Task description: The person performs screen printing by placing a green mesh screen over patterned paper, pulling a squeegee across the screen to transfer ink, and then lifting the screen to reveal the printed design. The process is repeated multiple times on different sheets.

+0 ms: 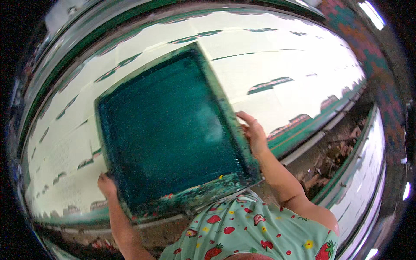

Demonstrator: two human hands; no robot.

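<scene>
A large rectangular screen-printing frame [173,125] with dark teal mesh fills the middle of the head view, tilted and held close to my body. Green smears and small red and yellow specks mark its wooden rim. My left hand [107,186] grips the frame's lower left side, its fingers partly hidden by the rim. On the opposite side, my right hand [255,132] holds the right edge, fingers bent against it. Under and beyond the frame, pale sheets [286,60] with green and pinkish printed shapes cover a long table.
The table's green edge [299,134] runs along the near side, bending toward the rim. To the right, a littered floor strip [329,167] separates it from another long table [366,160] with white sheets. A patterned floor [368,47] shows at the far right, and another table lies beyond the far side.
</scene>
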